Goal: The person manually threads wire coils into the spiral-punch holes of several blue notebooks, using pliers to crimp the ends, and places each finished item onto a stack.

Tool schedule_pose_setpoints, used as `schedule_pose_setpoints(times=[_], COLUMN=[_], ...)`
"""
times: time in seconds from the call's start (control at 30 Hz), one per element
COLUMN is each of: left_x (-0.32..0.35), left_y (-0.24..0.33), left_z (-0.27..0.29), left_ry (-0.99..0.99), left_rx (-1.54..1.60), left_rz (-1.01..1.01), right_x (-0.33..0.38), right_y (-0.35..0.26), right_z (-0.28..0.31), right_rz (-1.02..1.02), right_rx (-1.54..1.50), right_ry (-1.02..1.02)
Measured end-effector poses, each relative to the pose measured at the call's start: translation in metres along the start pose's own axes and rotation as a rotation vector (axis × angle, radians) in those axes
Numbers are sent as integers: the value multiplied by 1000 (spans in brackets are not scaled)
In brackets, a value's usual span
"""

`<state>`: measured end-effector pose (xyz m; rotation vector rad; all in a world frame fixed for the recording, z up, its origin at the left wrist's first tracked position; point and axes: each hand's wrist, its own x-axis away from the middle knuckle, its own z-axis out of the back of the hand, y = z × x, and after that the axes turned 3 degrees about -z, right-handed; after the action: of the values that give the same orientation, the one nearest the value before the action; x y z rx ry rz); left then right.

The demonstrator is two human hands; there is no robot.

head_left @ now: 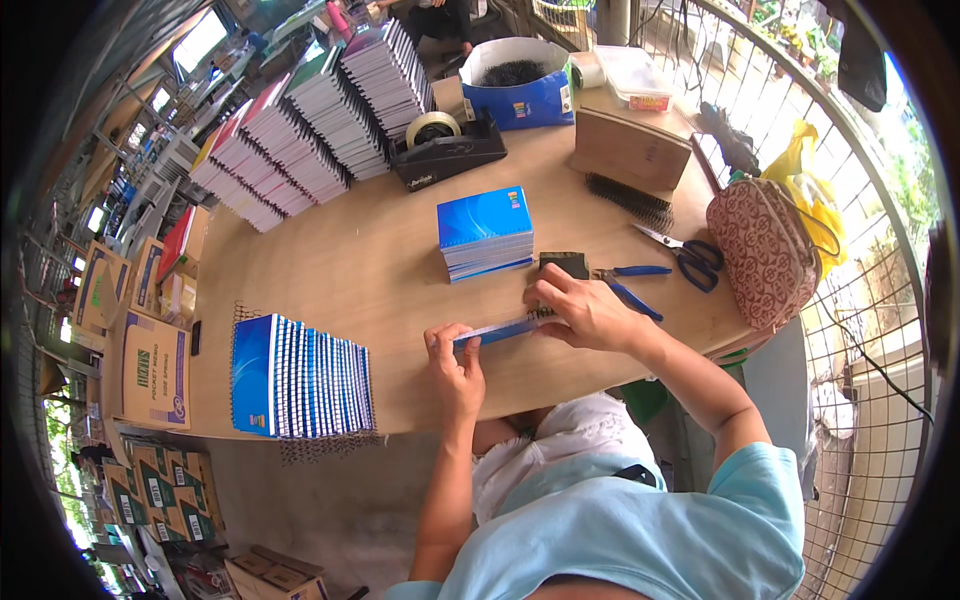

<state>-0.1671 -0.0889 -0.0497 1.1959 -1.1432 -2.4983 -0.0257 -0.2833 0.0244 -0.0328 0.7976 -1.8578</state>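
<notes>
The table [350, 260] carried everything. Rows of notebooks [310, 130] stood along its far left edge, and a blue-covered row [300, 378] stood at the near edge, left of me. A stack [485, 232] of blue notebooks lay in the middle, just beyond my hands. Between my hands, flat on the table before me, lay one blue notebook [497, 329]. My right hand [585, 312] pressed its right end, fingers curled over the edge. My left hand [457, 362] pinched its left end, thumb against fingers. Pliers [625, 288] and scissors [685, 255] lay just right of my right hand.
</notes>
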Motion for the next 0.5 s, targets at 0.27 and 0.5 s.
schedule_pose_setpoints(times=[0.27, 0.5], left_x=[-2, 0], left_y=[4, 3], left_z=[0, 1], left_ry=[0, -60], left_rx=[30, 85], left_rz=[14, 48], right_x=[-3, -12], right_y=[-3, 60], right_z=[-6, 23], right_rz=[-12, -53], right_rx=[142, 251], right_ry=[6, -82])
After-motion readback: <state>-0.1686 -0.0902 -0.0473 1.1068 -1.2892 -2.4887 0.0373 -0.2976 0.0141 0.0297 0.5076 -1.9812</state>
